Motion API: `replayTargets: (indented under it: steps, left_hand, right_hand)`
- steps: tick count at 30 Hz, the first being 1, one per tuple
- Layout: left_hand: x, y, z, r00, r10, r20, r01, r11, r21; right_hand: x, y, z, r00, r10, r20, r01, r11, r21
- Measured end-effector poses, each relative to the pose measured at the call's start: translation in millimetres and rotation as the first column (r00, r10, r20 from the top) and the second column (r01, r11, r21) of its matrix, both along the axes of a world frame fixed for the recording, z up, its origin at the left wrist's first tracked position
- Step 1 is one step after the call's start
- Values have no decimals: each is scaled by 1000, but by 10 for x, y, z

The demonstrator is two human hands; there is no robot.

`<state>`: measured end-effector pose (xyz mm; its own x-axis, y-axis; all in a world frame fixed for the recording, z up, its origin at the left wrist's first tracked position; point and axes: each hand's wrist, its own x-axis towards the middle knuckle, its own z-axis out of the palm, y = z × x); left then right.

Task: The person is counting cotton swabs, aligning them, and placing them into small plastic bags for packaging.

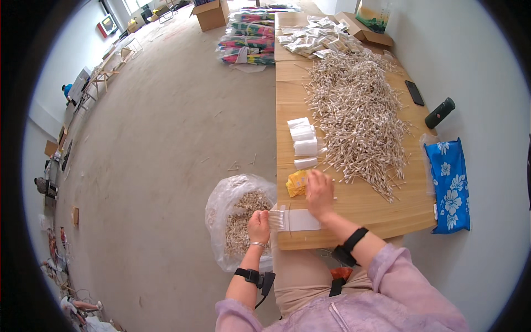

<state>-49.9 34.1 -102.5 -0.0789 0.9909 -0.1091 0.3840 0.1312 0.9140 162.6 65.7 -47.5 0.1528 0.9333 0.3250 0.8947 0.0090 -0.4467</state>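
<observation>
At the table's near left corner, my left hand (pixel 259 227) is closed around a bundle of cotton swabs (pixel 276 220) laid side by side. Their far ends meet a flat white plastic bag (pixel 303 219) on the wood; how deep they sit in it is hard to see. My right hand (pixel 321 193) is curled over the right edge of a small pile of yellow cards (pixel 296 182), fingertips pinched on a card there. Just beyond lie white plastic bags (pixel 302 138) in small stacks. A big heap of loose cotton swabs (pixel 359 110) spreads to the right.
A clear sack of swabs (pixel 218 221) stands left of the table (pixel 354 221). Filled packets (pixel 321 36) and a cardboard box (pixel 365 30) are at the far end. Along the right side are a phone (pixel 414 93), a dark cylinder (pixel 440 113) and a blue floral pack (pixel 448 185).
</observation>
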Motion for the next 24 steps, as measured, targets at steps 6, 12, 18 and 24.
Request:
replayTargets:
  steps: [6, 12, 18, 24]
  left_hand:
    - [-8, -18, 15, 1000, 21, 6, -21, 1000, 8]
    - [-8, -39, -30, 1000, 10, 27, -10, 1000, 3]
    - [30, -25, 3, 998, 36, -43, -35, 999, 42]
    - [-7, -40, 83, 1000, 27, -4, -27, 998, 54]
  right_hand:
    - [217, 196, 71, 1000, 17, 26, -12, 985, -170]
    - [259, 228, 34, 998, 18, -52, -25, 991, -129]
    - [411, 181, 30, 886, 36, -462, -75, 995, -67]
    - [78, -115, 210, 488, -147, -860, -289, 903, -319]
